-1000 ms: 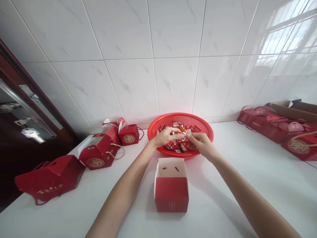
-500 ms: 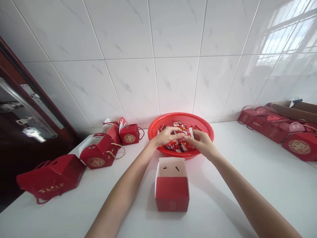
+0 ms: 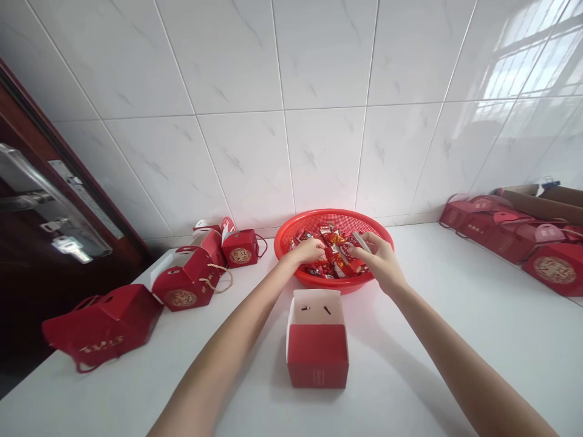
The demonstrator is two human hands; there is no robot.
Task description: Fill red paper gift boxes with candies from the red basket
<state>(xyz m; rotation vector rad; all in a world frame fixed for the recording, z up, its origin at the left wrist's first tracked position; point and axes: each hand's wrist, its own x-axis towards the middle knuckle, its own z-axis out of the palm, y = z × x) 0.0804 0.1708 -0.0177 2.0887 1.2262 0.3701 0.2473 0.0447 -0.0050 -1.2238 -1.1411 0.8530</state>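
Note:
Over the red plastic basket point(image 3: 334, 215), my right hand point(image 3: 381, 260) is closed on a red wrapped candy point(image 3: 348, 249) with a pale, silvery end strip. My left hand point(image 3: 310, 250) is inside the basket's left half, its fingers curled together among the candies. What those fingers hold, if anything, is hidden. Several red wrapped candies point(image 3: 336, 238) fill the basket around both hands. In front of the basket stands a red box point(image 3: 317, 357) with its white inner flap raised; the flap has two dark slots. Neither hand touches this box.
Left on the white counter point(image 3: 255, 388) stand red gift boxes, among them a tilted box point(image 3: 107, 328), a rope-handled box point(image 3: 182, 285) and a small box point(image 3: 240, 247). A row of red boxes point(image 3: 505, 233) lines the right side. Behind is a tiled wall point(image 3: 323, 145).
My hands have moved apart: the left went down into the candies on the left, the right shifted slightly right with the candy. The view has shifted slightly.

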